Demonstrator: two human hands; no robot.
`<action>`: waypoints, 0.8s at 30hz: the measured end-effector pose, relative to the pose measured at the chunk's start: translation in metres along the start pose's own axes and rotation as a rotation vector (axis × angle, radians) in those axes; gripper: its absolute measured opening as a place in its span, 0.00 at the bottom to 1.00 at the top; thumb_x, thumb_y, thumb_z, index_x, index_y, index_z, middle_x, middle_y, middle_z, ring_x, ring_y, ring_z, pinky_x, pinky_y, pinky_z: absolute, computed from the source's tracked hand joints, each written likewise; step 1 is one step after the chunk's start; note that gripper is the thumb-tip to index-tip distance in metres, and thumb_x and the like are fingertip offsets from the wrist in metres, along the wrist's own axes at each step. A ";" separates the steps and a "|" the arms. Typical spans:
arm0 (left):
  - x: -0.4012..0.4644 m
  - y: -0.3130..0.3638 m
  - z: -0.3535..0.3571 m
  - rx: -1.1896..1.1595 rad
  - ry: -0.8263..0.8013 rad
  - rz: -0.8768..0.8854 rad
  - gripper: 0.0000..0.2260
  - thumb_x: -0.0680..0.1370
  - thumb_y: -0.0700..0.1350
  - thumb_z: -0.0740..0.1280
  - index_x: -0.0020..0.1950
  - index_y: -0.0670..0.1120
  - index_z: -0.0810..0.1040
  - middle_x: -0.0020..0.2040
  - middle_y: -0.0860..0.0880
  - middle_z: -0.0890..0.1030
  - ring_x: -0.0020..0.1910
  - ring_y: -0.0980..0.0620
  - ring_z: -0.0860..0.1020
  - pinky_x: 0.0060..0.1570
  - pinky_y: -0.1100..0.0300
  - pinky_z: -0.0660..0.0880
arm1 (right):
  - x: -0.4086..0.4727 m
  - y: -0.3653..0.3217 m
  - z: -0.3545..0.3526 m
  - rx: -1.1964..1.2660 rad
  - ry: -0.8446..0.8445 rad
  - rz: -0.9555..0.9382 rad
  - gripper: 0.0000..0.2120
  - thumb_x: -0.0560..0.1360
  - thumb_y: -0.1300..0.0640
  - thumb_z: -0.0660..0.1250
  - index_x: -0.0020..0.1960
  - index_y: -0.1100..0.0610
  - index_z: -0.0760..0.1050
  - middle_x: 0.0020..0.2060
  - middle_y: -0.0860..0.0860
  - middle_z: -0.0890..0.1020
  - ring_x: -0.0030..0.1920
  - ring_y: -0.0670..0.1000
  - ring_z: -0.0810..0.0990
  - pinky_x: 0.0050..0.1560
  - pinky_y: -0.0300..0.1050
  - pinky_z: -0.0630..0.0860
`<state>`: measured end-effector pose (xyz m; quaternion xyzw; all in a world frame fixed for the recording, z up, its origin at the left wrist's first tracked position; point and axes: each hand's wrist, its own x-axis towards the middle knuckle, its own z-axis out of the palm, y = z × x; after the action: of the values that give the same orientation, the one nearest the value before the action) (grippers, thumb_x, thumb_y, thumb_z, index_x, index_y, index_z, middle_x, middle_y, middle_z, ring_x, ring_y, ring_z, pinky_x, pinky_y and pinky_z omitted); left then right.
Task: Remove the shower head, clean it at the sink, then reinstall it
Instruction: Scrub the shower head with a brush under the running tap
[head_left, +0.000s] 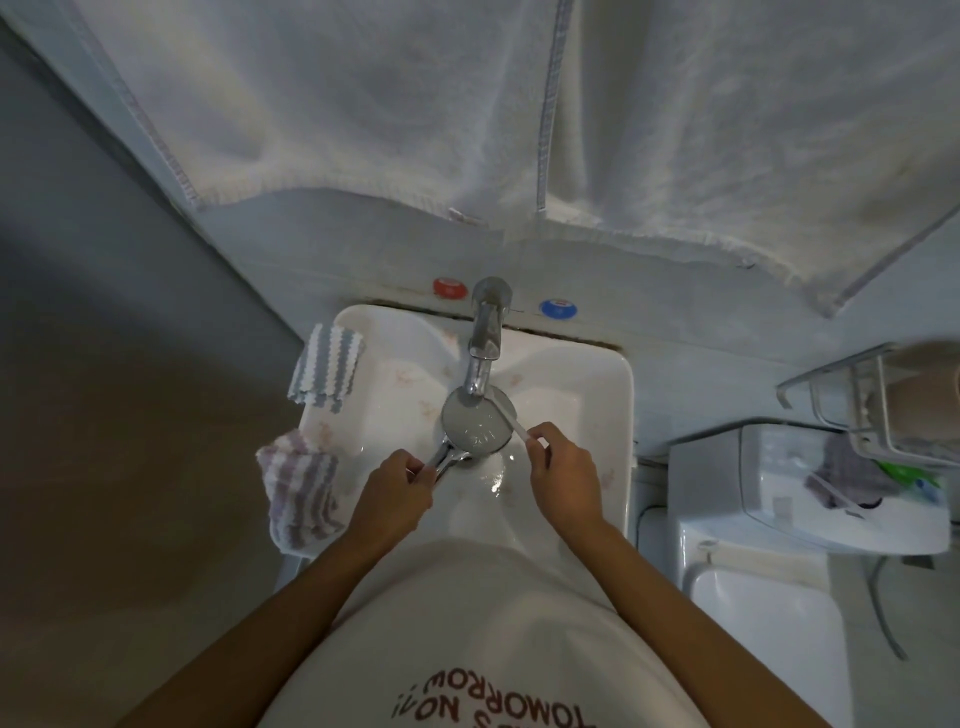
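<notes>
The round chrome shower head (475, 421) lies face up over the white sink (602, 395), right under the chrome faucet spout (483, 343). My left hand (397, 491) grips its chrome handle at the lower left. My right hand (563, 470) pinches a thin white toothbrush (511, 415) whose far end lies across the upper right rim of the shower head's face. Water glistens in the basin below the head.
A grey-striped cloth (327, 371) and a purple-striped cloth (301, 493) hang on the sink's left rim. Red (448, 287) and blue (558, 308) tap knobs flank the faucet. White towels (467, 104) hang above. A toilet tank (789, 488) and a wire shelf (883, 405) stand at right.
</notes>
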<state>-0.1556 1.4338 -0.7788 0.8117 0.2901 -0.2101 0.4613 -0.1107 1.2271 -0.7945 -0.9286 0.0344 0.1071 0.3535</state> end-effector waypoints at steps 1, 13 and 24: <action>0.000 0.001 -0.001 -0.034 0.011 -0.016 0.09 0.79 0.46 0.65 0.45 0.41 0.74 0.35 0.44 0.82 0.21 0.52 0.70 0.20 0.62 0.65 | -0.002 0.001 0.000 0.001 -0.003 0.006 0.06 0.81 0.54 0.60 0.50 0.53 0.76 0.26 0.47 0.73 0.28 0.51 0.73 0.30 0.44 0.67; 0.001 0.000 -0.002 -0.090 0.001 -0.044 0.09 0.78 0.45 0.64 0.46 0.39 0.74 0.34 0.43 0.81 0.19 0.50 0.69 0.19 0.63 0.64 | -0.004 0.005 -0.003 -0.039 0.064 0.057 0.07 0.82 0.55 0.60 0.51 0.54 0.76 0.29 0.50 0.77 0.28 0.50 0.75 0.28 0.42 0.67; 0.001 -0.004 -0.003 -0.253 -0.021 -0.094 0.09 0.79 0.44 0.64 0.47 0.38 0.73 0.33 0.43 0.80 0.19 0.51 0.68 0.20 0.63 0.62 | -0.007 0.008 -0.005 -0.038 0.044 0.045 0.07 0.81 0.55 0.60 0.51 0.54 0.76 0.26 0.48 0.74 0.27 0.50 0.73 0.29 0.42 0.67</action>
<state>-0.1574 1.4382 -0.7807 0.7303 0.3474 -0.2016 0.5525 -0.1172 1.2177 -0.7944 -0.9364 0.0610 0.0952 0.3323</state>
